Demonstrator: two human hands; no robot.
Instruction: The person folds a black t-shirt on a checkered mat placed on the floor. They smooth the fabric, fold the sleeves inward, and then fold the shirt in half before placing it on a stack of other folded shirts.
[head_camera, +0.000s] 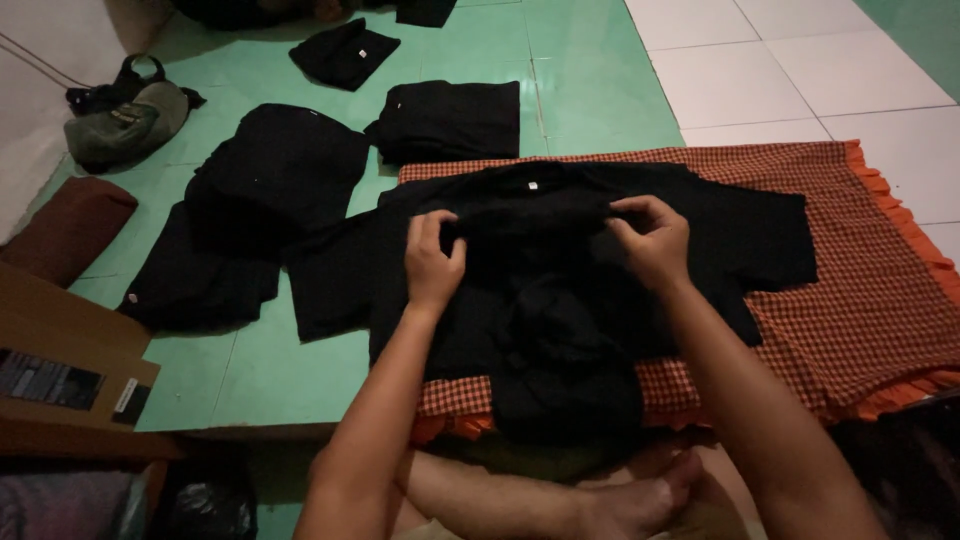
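A black T-shirt (560, 250) lies spread flat on an orange checked cloth (860, 300), collar toward the far side, sleeves out to both sides. My left hand (432, 262) pinches a fold of the shirt's fabric left of centre. My right hand (648, 238) grips the same raised fold on the right. Both hands sit at chest height of the shirt, about a shirt-width apart. The shirt's lower part bunches toward me.
Folded black shirts lie on the green tiled floor: one pile (275, 170) at left, another (450, 118) behind, one (343, 50) farther back. A grey-green bag (125, 120), a brown cushion (65, 225) and a cardboard box (60, 360) sit at left. My bare feet (620, 500) are below.
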